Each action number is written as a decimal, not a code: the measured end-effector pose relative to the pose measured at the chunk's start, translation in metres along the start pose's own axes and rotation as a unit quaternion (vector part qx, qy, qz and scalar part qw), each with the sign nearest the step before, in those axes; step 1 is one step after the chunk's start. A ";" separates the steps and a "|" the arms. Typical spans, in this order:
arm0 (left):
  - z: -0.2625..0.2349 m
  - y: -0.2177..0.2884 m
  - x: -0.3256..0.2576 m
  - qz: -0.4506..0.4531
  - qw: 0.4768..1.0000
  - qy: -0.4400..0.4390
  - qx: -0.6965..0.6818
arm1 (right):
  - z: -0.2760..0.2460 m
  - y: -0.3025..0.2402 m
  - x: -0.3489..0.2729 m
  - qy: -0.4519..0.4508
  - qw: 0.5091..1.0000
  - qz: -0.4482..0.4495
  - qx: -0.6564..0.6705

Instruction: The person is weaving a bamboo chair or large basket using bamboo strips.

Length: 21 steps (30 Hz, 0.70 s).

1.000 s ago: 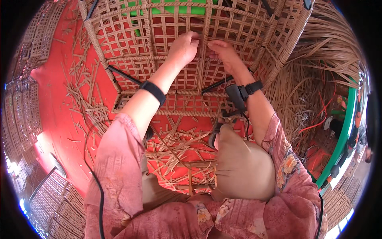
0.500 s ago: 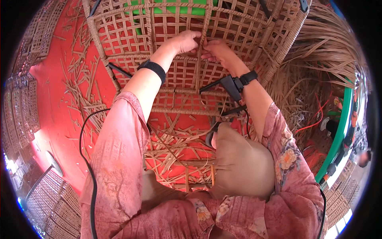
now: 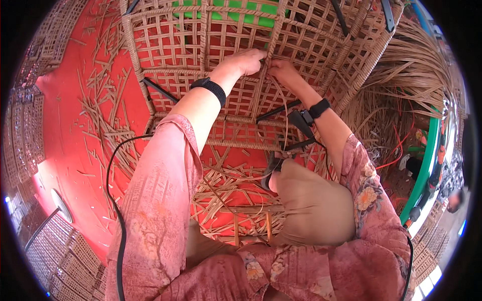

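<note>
A large openwork woven basket point(image 3: 205, 37) with rope-wrapped ribs and a black metal frame stands before me. My left hand point(image 3: 246, 61) reaches to its middle wrapped rib point(image 3: 276, 31), fingers curled against the rib from the left. On the other side of that rib, my right hand point(image 3: 285, 74) is closed in a pinch close to the weave. A thin plant-fibre strand point(image 3: 286, 118) runs down from the right fingers toward my foot. The fingertips of both hands are partly hidden by the rib and the weave.
Cut strip scraps point(image 3: 108, 118) litter the red floor point(image 3: 60, 125). A big bundle of long brown fibre strips point(image 3: 409, 70) lies at the right, near a green curved edge point(image 3: 427, 185). Woven panels line the far left. Black cables run along both my arms.
In the view, the basket and both hands have shifted slightly right and down. My right fingers have drawn closer together, and the strand below them now shows more plainly.
</note>
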State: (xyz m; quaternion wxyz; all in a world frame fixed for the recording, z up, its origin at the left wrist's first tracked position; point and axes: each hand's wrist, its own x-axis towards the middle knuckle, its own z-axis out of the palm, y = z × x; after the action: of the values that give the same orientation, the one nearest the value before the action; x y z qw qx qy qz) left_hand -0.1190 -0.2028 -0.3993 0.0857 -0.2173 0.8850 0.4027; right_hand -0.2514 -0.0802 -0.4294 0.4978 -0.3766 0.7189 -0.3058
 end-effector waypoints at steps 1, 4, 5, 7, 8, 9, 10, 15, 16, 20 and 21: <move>0.001 -0.003 -0.001 0.000 1.000 0.001 0.002 | 0.004 0.001 0.000 0.005 1.000 -0.016 0.019; -0.004 0.004 -0.011 -0.004 1.000 0.011 0.022 | 0.020 -0.013 -0.016 0.107 0.994 -0.010 0.006; -0.006 0.016 -0.012 0.002 0.999 0.020 0.036 | 0.014 -0.006 -0.016 0.134 0.990 -0.032 -0.021; -0.005 0.029 -0.015 0.001 0.998 0.028 0.054 | 0.014 0.012 -0.012 0.178 0.979 -0.074 -0.069; -0.008 0.030 -0.019 -0.008 0.998 0.030 0.063 | 0.018 0.007 -0.013 0.172 0.977 -0.078 -0.094; -0.009 0.027 -0.022 -0.017 0.997 0.032 0.072 | 0.020 -0.003 -0.015 0.168 0.975 -0.082 -0.119; -0.010 0.024 -0.026 -0.031 0.996 0.006 0.083 | 0.022 -0.013 -0.017 0.163 0.972 -0.087 -0.144; -0.012 0.043 -0.058 -0.052 0.992 -0.105 0.040 | 0.015 -0.019 -0.027 0.154 0.980 -0.088 0.094; -0.005 0.052 -0.070 -0.015 0.993 -0.107 0.050 | 0.014 -0.023 -0.030 0.132 0.974 -0.102 0.150; 0.021 0.112 -0.135 0.123 0.953 -0.236 0.147 | 0.009 -0.040 -0.040 0.117 0.992 -0.034 -0.044; 0.019 0.131 -0.152 0.144 0.945 -0.266 0.127 | 0.004 -0.029 -0.037 0.122 0.989 -0.043 -0.064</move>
State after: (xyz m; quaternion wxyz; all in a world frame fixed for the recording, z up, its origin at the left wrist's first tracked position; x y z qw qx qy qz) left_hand -0.0433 -0.0648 -0.2739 0.2860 0.0406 0.8957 0.3381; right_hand -0.2324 -0.0646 -0.3892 0.3674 -0.3983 0.7754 -0.3241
